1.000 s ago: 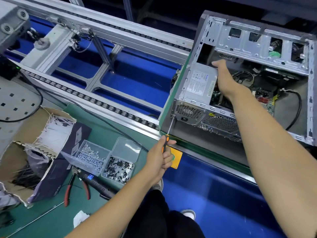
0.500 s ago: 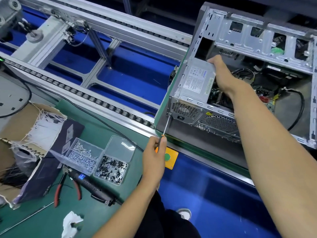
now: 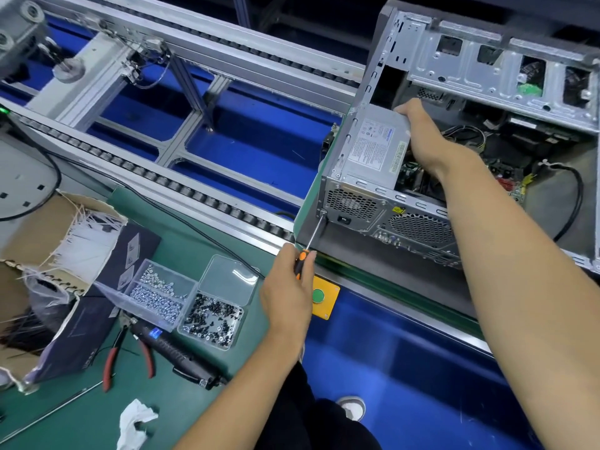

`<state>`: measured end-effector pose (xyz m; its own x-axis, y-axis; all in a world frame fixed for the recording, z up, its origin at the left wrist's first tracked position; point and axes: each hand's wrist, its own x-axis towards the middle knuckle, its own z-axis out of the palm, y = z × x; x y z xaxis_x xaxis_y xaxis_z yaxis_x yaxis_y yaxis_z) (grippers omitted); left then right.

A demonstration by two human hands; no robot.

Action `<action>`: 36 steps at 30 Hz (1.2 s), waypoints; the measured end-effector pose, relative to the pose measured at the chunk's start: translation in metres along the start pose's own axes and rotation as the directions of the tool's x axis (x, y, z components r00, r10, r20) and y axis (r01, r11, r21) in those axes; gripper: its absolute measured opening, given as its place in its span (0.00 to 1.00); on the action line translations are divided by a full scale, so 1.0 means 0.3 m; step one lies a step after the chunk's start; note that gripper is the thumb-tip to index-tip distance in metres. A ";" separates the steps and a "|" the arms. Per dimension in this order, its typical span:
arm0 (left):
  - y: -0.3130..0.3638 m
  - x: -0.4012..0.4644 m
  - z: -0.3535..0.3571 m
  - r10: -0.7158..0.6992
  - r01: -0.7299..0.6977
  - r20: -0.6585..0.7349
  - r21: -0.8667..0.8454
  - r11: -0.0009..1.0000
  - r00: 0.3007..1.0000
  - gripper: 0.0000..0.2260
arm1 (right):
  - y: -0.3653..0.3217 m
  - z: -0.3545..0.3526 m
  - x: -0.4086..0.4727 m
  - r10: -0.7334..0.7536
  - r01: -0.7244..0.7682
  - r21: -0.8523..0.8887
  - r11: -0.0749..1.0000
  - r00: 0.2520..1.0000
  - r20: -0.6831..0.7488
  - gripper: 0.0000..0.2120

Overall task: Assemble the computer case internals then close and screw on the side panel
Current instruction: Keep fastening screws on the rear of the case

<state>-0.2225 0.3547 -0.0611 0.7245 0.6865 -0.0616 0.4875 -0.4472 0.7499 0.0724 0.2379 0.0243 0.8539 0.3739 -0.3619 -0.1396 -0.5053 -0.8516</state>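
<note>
Computer case (image 3: pixel 487 53): at 1–2 o'clock, on its side on the conveyor's green edge, side panel off, internals open to view — rear face toward the person.
PSU (image 3: pixel 373 144): grey box w/ label, seated in the case's rear corner, at about 1 o'clock; vent grille and power socket show on the rear face below it.
Right hand (image 3: pixel 422 138): reaches into the case, fingers curled over the PSU's far top edge, clamped on it — forearm runs down to 4 o'clock.
Screwdriver (image 3: pixel 311 235): thin shaft, orange/black handle; tip meets a screw at the rear panel's lower left corner, just beside the PSU grille.
Left hand (image 3: pixel 289 287): near centre, fingers wrapped tight round the screwdriver handle.
Cables (image 3: pixel 464 134): black/yellow bundle inside case, right of the right hand.
Yellow button box (image 3: pixel 324 297): green button, on bench edge, touching distance of left hand.
Screw trays (image 3: pixel 181 300): clear boxes at 8 o'clock — silver screws left, black screws right, lid open.
Electric driver (image 3: pixel 175 352): black, lying below the trays.
Pliers (image 3: pixel 110 358): red handles, beside the driver.
Cardboard box (image 3: pixel 42 228): at 9 o'clock, white zip ties inside.
</note>
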 end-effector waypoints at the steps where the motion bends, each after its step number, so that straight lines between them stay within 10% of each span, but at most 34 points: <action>1: 0.005 -0.005 -0.002 -0.002 0.002 0.007 -0.007 1.000 1.000 0.15 | 0.000 0.002 -0.002 -0.002 0.002 -0.002 1.000 1.000 0.000 0.19; 5: 0.009 0.013 -0.017 -0.151 0.259 0.257 -0.462 0.849 0.955 0.10 | 0.001 0.001 0.000 -0.001 0.001 0.001 1.000 1.000 0.000 0.21; 10: 0.023 0.024 -0.050 -0.281 0.766 0.752 -0.638 -0.084 0.596 0.09 | 0.002 -0.002 -0.001 -0.047 0.047 0.021 0.999 0.999 0.003 0.20; 12: 0.044 0.024 -0.041 -0.243 0.802 0.832 -0.550 -0.233 0.499 0.10 | 0.000 -0.002 0.002 -0.049 0.049 0.032 0.998 0.999 0.000 0.19; 15: 0.060 0.033 -0.031 -0.275 0.837 0.816 -0.543 -0.064 0.508 0.11 | 0.001 -0.004 0.006 -0.049 0.048 0.024 0.999 0.999 0.010 0.20; 17: 0.049 0.044 -0.033 -0.360 0.736 0.642 -0.593 0.325 0.677 0.12 | 0.002 -0.003 0.007 -0.045 0.045 0.021 0.999 0.999 0.015 0.20; 20: 0.015 0.041 -0.038 -0.115 0.144 0.137 -0.226 0.963 0.984 0.13 | 0.007 0.000 0.010 -0.039 0.039 0.017 0.999 0.999 0.011 0.20; 24: -0.013 0.037 -0.045 0.164 -0.167 0.035 0.176 0.970 0.986 0.11 | 0.011 -0.007 0.023 -0.045 0.045 0.032 0.998 0.999 0.014 0.19; 27: -0.022 0.028 -0.038 0.057 -0.014 0.205 -0.202 0.979 0.977 0.06 | 0.017 -0.008 0.033 -0.082 0.081 0.050 0.995 0.996 0.021 0.20; 31: -0.021 0.019 -0.038 -0.204 0.550 0.517 -0.710 0.440 0.831 0.06 | 0.020 -0.010 0.036 -0.102 0.101 0.032 0.994 0.994 0.032 0.21; 34: -0.005 0.018 -0.029 -0.207 0.757 0.758 -0.645 -0.099 0.619 0.06 | 0.024 -0.013 0.035 -0.102 0.101 0.029 0.994 0.995 0.023 0.19; 36: 0.009 0.018 -0.002 -0.212 0.779 0.808 -0.588 -0.218 0.550 0.08 | 0.023 -0.011 0.033 -0.098 0.097 0.022 0.995 0.995 0.019 0.18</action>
<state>-0.2177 0.3576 -0.0591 0.6885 0.0094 -0.7252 0.1720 0.9693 0.1759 0.0816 0.2355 0.0160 0.8541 0.4359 -0.2839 -0.0667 -0.4496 -0.8908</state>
